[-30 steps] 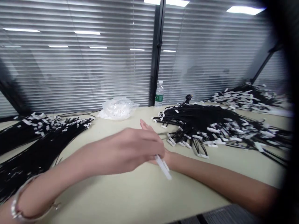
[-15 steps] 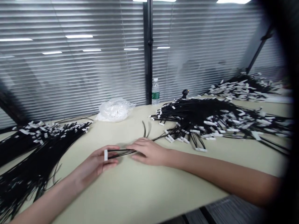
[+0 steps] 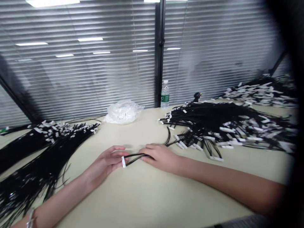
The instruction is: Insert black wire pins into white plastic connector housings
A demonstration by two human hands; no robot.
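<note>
A wire harness [image 3: 136, 155] of thin black wires with a white plug connector [image 3: 123, 161] at its left end spans the space between my hands. My right hand [image 3: 160, 155] is closed over the wires, palm down, low above the table. Black wire ends stick out behind it toward the pile on the right. Palm turned up, my left hand [image 3: 110, 161] has its fingers apart. The connector is right at its fingertips; whether they touch it is hard to tell.
Bundles of black wires [image 3: 57, 153] lie at left. A large pile of harnesses [image 3: 209, 115] spreads at right, with another pile [image 3: 256, 91] behind. A clear plastic bag [image 3: 123, 112], a water bottle [image 3: 165, 95] and a small dark figure [image 3: 197, 97] stand near the blinds.
The view has shifted, so most things appear farther right. The connector has moved from in front of my left palm to its fingertips, and less wire shows between my hands.
</note>
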